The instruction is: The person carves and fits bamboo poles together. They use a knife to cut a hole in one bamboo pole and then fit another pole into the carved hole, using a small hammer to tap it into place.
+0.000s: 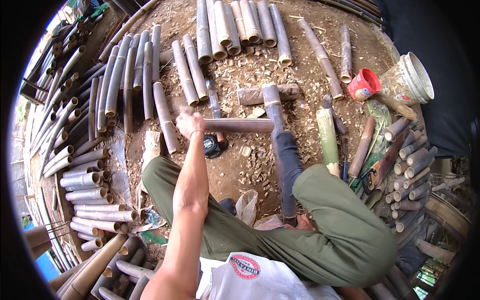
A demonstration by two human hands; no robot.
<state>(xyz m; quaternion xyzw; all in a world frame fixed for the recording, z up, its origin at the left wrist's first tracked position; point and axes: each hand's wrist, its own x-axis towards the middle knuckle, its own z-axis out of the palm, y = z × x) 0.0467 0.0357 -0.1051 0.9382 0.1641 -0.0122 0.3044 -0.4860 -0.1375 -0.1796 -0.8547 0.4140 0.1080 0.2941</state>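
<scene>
Head view, the only view.

Left hand: raised in front of the body, fist clenched round one end of a short bamboo piece. The piece is held level and crosses just above the long dark pole.

Pole: runs from between the knees away from the body. Its far end rests on a short log lying crosswise on the dirt.

Right hand: down at the pole's near end, mostly hidden behind the right knee. Whether it grips the pole cannot be told.

Step, as judged: the short piece looks poised as a club over the pole, mid-stroke, with the pole steadied on the log. Any blow wants the pole kept from rolling and the swing kept square to it.

Room:
- Open chip-strewn ground lies either side of the pole.
- On the left it ends at a black round object just under the left hand.
- On the right it ends at a green bamboo length and a saw.
- A red cup and a white bucket stand well off to the right.
- Cut bamboo in rows hems the left side — more rows lie beyond the log.
- A plastic bag sits near the pole by the left thigh.
</scene>
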